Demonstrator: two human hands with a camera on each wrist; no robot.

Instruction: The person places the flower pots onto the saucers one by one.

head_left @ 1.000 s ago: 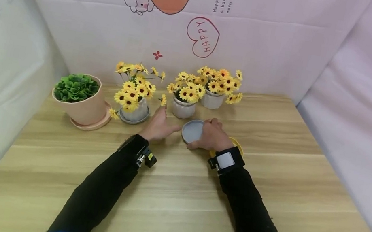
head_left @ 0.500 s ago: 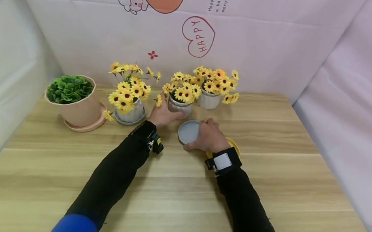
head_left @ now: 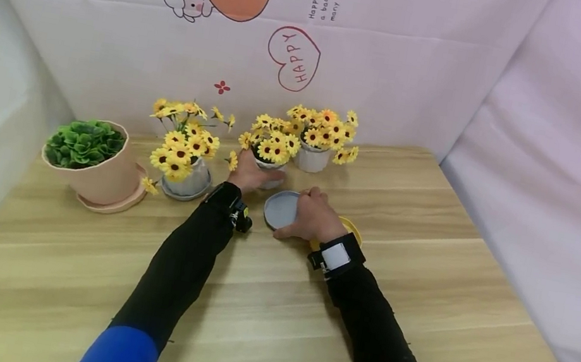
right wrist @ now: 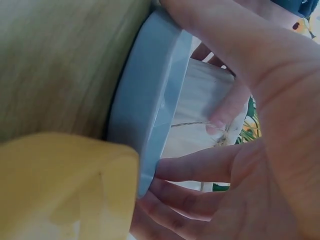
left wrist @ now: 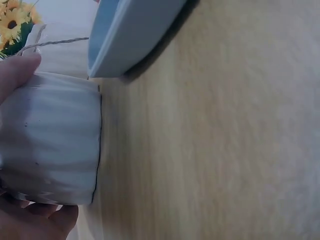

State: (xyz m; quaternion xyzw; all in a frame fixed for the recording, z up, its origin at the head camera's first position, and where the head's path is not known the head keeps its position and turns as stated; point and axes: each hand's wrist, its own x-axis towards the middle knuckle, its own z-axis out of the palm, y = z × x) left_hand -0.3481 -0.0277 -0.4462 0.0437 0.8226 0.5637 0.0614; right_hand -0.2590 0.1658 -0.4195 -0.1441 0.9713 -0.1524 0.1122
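Observation:
My left hand (head_left: 249,173) grips the middle flowerpot (left wrist: 50,135), a small whitish ribbed pot with yellow daisies (head_left: 275,148). In the left wrist view, thumb and fingers lie on opposite sides of the pot, which is upright on the table. Just in front and to the right, my right hand (head_left: 317,216) holds a shallow grey-blue saucer (head_left: 280,209) by its rim, thumb on the near side and fingers on the far side. A yellow dish (right wrist: 70,185) lies beside that saucer, partly hidden by my right hand and wrist in the head view.
Left of the hands, another daisy pot (head_left: 192,180) stands on a grey saucer. Farther left is a pink pot (head_left: 100,178) of green leaves on a pink saucer. A third daisy pot (head_left: 312,160) stands behind, near the printed cloth backdrop (head_left: 402,65).
My left hand has moved right and forward, from beside the left daisy pot to the middle one, and taken hold of it. The right hand keeps its hold on the grey-blue saucer.

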